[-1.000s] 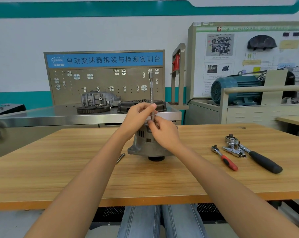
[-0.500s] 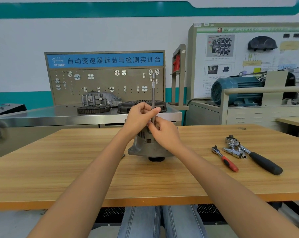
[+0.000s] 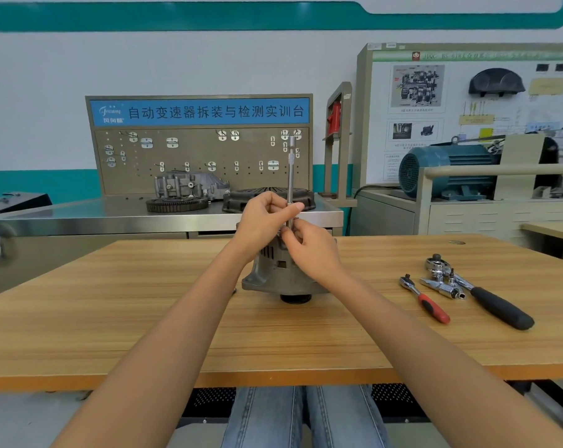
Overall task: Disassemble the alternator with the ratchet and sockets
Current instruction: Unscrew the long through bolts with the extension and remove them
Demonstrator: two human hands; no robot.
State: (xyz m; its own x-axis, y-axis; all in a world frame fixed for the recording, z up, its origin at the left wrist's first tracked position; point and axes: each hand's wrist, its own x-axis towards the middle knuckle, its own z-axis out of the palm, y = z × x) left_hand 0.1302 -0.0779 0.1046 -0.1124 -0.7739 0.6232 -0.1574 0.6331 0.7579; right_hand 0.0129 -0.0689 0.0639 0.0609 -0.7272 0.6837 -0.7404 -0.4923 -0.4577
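Nearest the camera, blue-jeaned knees (image 3: 302,415) sit under the front edge of the wooden table (image 3: 144,334), and that near stretch of tabletop lies bare between the two forearms. Both arms reach in to the middle, where the alternator (image 3: 273,273) stands on its pulley end, well back from the front edge. The left hand (image 3: 264,221) has its fingers curled around the extension bar (image 3: 291,176), thumb pressed along the shaft, a tight hold. The right hand (image 3: 309,250) sits just below, fingers pinching the bar's lower end right on top of the alternator. The bar rises upright above both hands, its knurled band and top end free.

Off to the right, apart from the alternator, lie the red-handled ratchet (image 3: 425,300), a loose chrome adapter (image 3: 441,286) beside it, and the black-handled ratchet (image 3: 480,292), its handle pointing toward the right edge. To the left of the alternator the wood runs open to the far corner.

Beyond the table, a steel bench (image 3: 80,218) carries a toothed ring gear (image 3: 176,203), a gearbox housing (image 3: 189,185) and a dark cover (image 3: 238,202) before a pegboard (image 3: 199,156). Further right, a blue motor (image 3: 441,169) and a display board (image 3: 467,101).
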